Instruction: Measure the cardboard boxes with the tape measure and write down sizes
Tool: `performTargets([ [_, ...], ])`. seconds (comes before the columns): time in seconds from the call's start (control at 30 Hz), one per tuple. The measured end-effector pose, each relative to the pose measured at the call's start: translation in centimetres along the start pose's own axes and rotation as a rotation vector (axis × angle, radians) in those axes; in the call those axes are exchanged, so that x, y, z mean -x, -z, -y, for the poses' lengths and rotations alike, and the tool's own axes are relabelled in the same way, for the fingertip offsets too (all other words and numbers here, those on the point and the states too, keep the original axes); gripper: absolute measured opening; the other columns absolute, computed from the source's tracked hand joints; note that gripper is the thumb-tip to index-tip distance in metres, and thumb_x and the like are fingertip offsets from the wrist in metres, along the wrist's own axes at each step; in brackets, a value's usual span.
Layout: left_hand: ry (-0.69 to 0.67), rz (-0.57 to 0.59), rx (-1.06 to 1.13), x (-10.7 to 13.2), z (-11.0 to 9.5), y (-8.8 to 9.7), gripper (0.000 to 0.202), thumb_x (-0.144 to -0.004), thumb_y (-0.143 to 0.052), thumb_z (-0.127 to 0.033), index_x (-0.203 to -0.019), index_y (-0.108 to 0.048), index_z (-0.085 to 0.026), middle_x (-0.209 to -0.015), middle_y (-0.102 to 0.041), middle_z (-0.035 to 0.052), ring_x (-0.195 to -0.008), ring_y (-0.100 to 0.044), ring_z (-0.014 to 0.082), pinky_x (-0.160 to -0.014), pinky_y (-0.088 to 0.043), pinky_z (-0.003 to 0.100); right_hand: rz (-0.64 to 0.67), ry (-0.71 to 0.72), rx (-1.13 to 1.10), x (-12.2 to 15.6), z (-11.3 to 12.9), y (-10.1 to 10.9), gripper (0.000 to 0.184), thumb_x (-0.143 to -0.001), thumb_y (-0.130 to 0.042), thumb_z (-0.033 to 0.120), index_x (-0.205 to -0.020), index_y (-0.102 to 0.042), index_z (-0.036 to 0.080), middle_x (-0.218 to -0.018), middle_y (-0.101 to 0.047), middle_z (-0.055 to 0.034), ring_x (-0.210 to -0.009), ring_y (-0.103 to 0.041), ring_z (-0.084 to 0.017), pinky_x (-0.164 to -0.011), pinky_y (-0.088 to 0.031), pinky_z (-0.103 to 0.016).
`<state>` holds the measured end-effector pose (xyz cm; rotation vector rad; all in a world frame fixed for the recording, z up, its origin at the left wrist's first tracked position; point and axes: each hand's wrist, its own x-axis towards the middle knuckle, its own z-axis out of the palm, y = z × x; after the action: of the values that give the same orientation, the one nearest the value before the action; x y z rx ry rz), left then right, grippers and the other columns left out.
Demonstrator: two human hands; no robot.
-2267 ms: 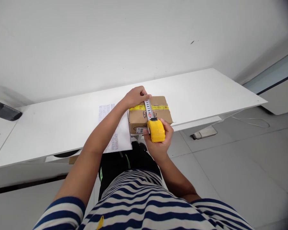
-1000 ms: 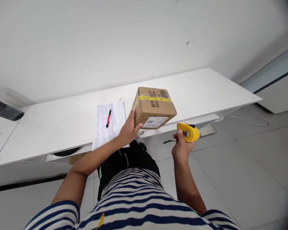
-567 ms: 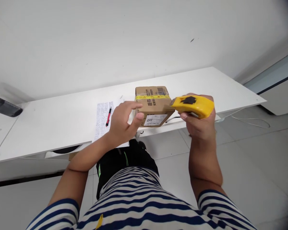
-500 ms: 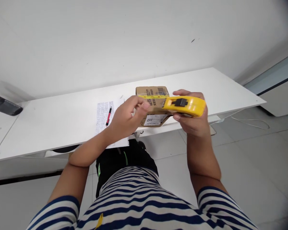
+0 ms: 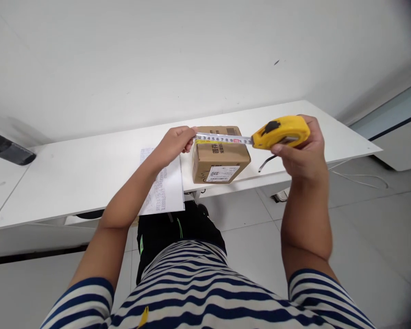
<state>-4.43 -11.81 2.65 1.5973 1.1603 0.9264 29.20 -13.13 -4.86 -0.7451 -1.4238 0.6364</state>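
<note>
My right hand [image 5: 301, 151] is closed around a yellow tape measure [image 5: 281, 131], held to the right of a cardboard box [image 5: 208, 160]. The pulled-out blade [image 5: 222, 138] stretches leftward across the top of the box, its numbers facing up. At the box's left edge my left hand [image 5: 176, 145] pinches the blade's free end. The box sits near the table's front edge and bears dark printing, yellow tape and a white label [image 5: 223, 173]. A dark strap [image 5: 266, 163] hangs below the tape measure.
A written sheet of paper [image 5: 162, 192] lies left of the box, partly under my left forearm and overhanging the front edge of the white table [image 5: 71, 173]. A dark object [image 5: 10, 147] stands at the far left. A wall rises behind the table; a cable [image 5: 359, 179] lies on the floor.
My right hand has moved right and up with the tape measure, drawing out the blade. My left hand has closed on the blade's end at the box's left edge. My forearm now hides the pen.
</note>
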Motion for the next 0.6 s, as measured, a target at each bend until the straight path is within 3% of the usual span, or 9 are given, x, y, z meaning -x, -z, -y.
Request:
performTargets([
  [0.1, 0.059, -0.074, -0.100, -2.2, 2.5, 0.8, 0.046, -0.104, -0.059, -0.043, -0.064, -0.053, -0.021, -0.066, -0.059, 0.0015, -0.061, -0.051, 0.0122, -0.066, -0.041, 0.030, -0.047, -0.100, 0.009, -0.9, -2.8, 3.1, 0.060, -0.069, -0.101, 0.043, -0.117, -0.066, 0.042, -0.109, -0.079, 0.0002, -0.085, -0.076, -0.023, -0.066, -0.065, -0.040],
  [0.17, 0.092, -0.074, -0.195, -2.8, 3.5, 0.8, 0.049, -0.104, -0.057, -0.047, -0.063, -0.052, -0.021, -0.068, -0.061, 0.0032, -0.064, -0.053, 0.0139, -0.068, -0.040, 0.032, -0.073, -0.163, -0.004, -1.0, -4.3, 3.8, 0.065, -0.061, -0.105, 0.042, -0.115, -0.067, 0.039, -0.104, -0.078, 0.0020, -0.080, -0.074, -0.020, -0.059, -0.062, -0.035],
  [0.33, 0.101, -0.041, -0.350, -2.2, 2.7, -0.5, 0.054, -0.100, -0.061, -0.064, -0.070, -0.044, -0.023, -0.076, -0.061, 0.0042, -0.066, -0.050, 0.0159, -0.067, -0.034, 0.034, -0.058, -0.172, 0.005, -0.4, -5.4, 2.2, 0.071, -0.058, -0.104, 0.040, -0.119, -0.068, 0.035, -0.111, -0.077, 0.0012, -0.098, -0.076, -0.022, -0.076, -0.069, -0.037],
  [0.43, 0.103, -0.043, -0.425, -1.8, 1.6, -1.2, 0.054, -0.100, -0.063, -0.064, -0.072, -0.041, -0.023, -0.075, -0.057, 0.0033, -0.065, -0.046, 0.0157, -0.065, -0.029, 0.035, -0.015, -0.164, 0.024, -0.5, -5.1, 1.3, 0.069, -0.063, -0.102, 0.040, -0.124, -0.069, 0.036, -0.118, -0.077, -0.0008, -0.107, -0.075, -0.024, -0.084, -0.070, -0.041],
  [0.6, 0.112, -0.044, -0.443, -1.8, 1.1, -1.6, 0.051, -0.102, -0.060, -0.062, -0.072, -0.044, -0.023, -0.077, -0.060, 0.0046, -0.068, -0.052, 0.0180, -0.067, -0.034, 0.035, -0.036, -0.174, 0.006, -0.7, -5.2, 1.2, 0.069, -0.062, -0.102, 0.042, -0.124, -0.072, 0.036, -0.117, -0.078, -0.0013, -0.105, -0.076, -0.024, -0.085, -0.070, -0.042],
])
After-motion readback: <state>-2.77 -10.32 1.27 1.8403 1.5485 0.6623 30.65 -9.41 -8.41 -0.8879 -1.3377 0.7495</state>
